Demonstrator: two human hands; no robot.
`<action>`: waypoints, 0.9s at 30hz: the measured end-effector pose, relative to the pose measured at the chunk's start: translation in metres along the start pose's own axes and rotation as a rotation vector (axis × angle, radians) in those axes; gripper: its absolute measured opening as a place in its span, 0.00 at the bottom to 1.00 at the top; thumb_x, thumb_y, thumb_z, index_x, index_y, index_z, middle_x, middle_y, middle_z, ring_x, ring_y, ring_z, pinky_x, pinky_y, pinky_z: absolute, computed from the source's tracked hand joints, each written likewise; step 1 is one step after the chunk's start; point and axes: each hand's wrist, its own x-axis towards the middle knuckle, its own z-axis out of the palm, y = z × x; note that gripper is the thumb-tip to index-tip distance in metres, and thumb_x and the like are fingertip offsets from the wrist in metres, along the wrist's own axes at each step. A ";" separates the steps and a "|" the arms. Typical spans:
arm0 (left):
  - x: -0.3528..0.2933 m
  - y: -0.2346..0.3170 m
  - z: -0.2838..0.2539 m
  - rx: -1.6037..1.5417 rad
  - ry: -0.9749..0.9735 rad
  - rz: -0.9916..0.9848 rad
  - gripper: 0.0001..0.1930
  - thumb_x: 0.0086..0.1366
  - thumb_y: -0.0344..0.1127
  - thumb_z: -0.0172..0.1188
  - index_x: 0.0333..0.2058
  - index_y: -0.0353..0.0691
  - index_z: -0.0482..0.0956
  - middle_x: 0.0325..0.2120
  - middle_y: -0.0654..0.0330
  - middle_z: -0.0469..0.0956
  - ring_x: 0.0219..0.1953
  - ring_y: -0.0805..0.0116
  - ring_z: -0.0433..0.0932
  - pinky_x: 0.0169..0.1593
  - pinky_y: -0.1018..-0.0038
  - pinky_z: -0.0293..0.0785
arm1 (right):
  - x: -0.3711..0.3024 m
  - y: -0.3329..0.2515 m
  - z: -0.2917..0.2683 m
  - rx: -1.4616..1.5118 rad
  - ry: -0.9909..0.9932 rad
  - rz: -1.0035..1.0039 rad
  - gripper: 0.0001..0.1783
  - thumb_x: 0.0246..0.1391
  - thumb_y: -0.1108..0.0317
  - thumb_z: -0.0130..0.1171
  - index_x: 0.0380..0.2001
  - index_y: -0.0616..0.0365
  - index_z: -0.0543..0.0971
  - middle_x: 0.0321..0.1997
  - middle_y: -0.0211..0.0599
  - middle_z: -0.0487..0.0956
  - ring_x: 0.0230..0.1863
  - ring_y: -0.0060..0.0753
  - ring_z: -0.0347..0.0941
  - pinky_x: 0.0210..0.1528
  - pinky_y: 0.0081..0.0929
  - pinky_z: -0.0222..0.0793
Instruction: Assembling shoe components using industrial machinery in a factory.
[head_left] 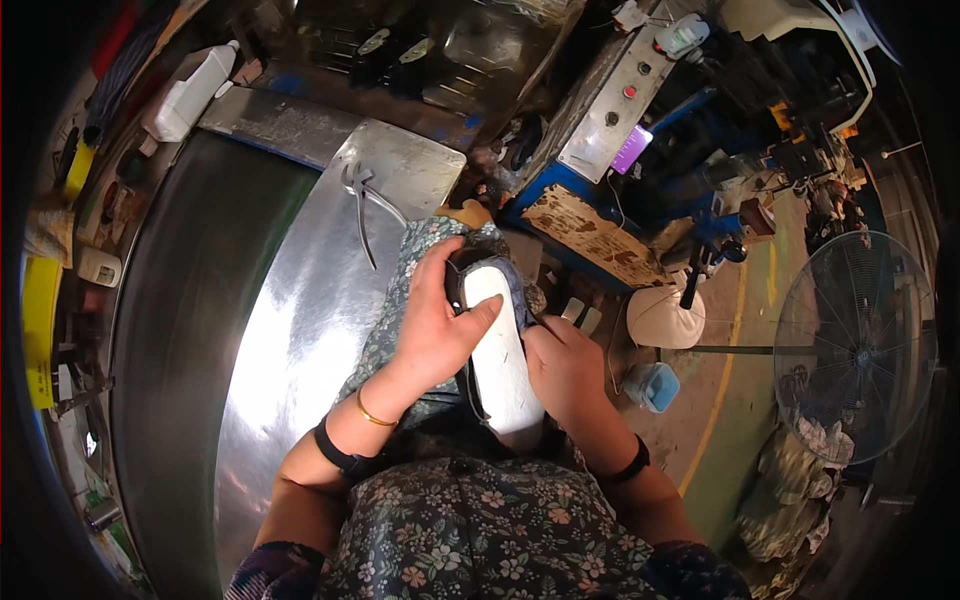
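Note:
Over my lap lies a shoe upper on a last, bottom side up, its long white insole (503, 360) facing me. Dark material (513, 285) wraps the far end and sides. My left hand (437, 320) grips it from the left, thumb pressed on the white face and fingers curled round the far left edge. At the right edge my right hand (565, 365) is closed against the side; its fingertips are partly hidden. A pair of metal pincers (363, 195) rests on the shiny metal table beyond my left hand.
The metal table (290, 330) and a dark conveyor belt (190, 330) run along my left. A machine control panel (610, 110) stands ahead right. A round floor fan (855, 345), a light blue bucket (652, 388) and a white rounded container (665, 318) are on the right.

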 end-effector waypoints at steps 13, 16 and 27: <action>-0.005 0.000 -0.005 0.115 -0.012 0.071 0.35 0.62 0.28 0.66 0.64 0.34 0.57 0.52 0.55 0.71 0.52 0.69 0.71 0.57 0.73 0.69 | 0.006 -0.003 -0.004 0.019 -0.042 0.005 0.05 0.45 0.78 0.61 0.28 0.57 0.79 0.32 0.41 0.78 0.29 0.49 0.76 0.29 0.38 0.72; -0.008 0.000 -0.005 0.093 0.011 0.055 0.37 0.54 0.32 0.70 0.61 0.33 0.61 0.58 0.43 0.66 0.61 0.47 0.65 0.64 0.61 0.61 | 0.004 0.008 -0.012 0.020 -0.105 -0.063 0.05 0.45 0.78 0.61 0.27 0.58 0.77 0.34 0.43 0.79 0.29 0.51 0.75 0.29 0.35 0.72; -0.019 0.005 -0.019 0.093 -0.017 0.045 0.36 0.61 0.30 0.66 0.64 0.35 0.57 0.52 0.55 0.70 0.53 0.67 0.71 0.58 0.71 0.68 | 0.005 0.019 0.056 1.280 -0.541 0.725 0.36 0.73 0.45 0.24 0.72 0.60 0.53 0.70 0.42 0.65 0.70 0.34 0.58 0.70 0.28 0.52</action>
